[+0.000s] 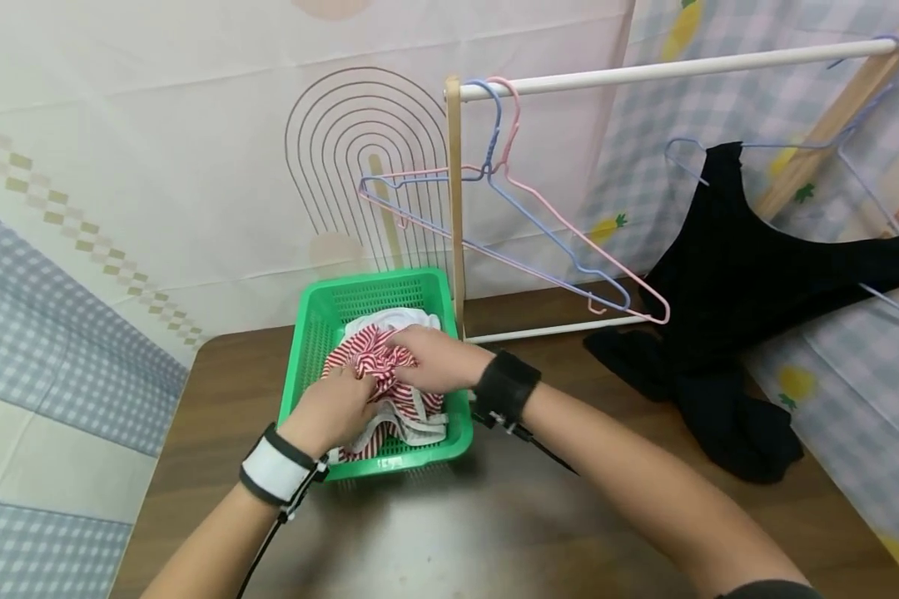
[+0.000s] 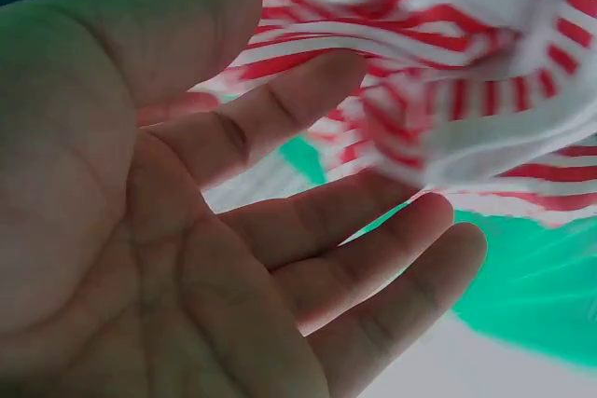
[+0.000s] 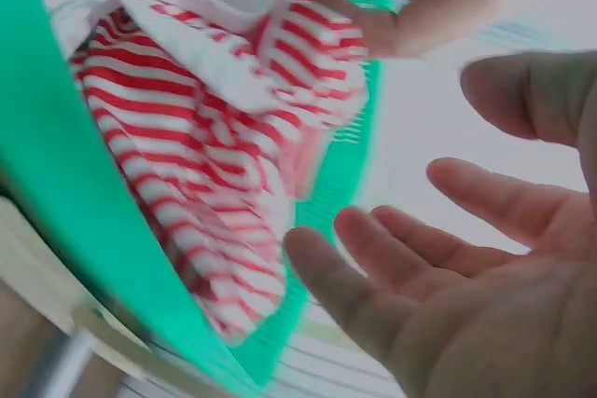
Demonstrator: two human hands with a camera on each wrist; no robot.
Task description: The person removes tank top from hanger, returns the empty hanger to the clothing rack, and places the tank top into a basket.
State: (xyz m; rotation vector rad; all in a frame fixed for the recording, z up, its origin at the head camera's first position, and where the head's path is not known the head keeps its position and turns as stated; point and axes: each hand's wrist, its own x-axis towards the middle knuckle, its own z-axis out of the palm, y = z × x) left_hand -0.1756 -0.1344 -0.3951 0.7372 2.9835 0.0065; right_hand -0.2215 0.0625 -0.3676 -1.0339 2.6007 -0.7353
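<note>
A red-and-white striped garment (image 1: 378, 359) with white trim lies crumpled in a green plastic basket (image 1: 294, 366). White cloth (image 1: 395, 318) shows behind it in the basket. My left hand (image 1: 330, 409) is at the garment's near left side. The left wrist view shows its fingers (image 2: 308, 221) extended and spread against the striped fabric, thumb apart. From the right, my right hand (image 1: 440, 359) reaches over the same garment. In the right wrist view its fingers (image 3: 410, 258) are loosely spread beside the cloth, with nothing between them and the thumb.
A wood-and-white clothes rack (image 1: 455, 200) stands right of the basket. A blue hanger (image 1: 539, 220) and a pink hanger (image 1: 569, 225) hang on its bar. Farther right, a black garment (image 1: 719, 274) hangs on a blue hanger, its lower part lying on the brown table (image 1: 225, 399).
</note>
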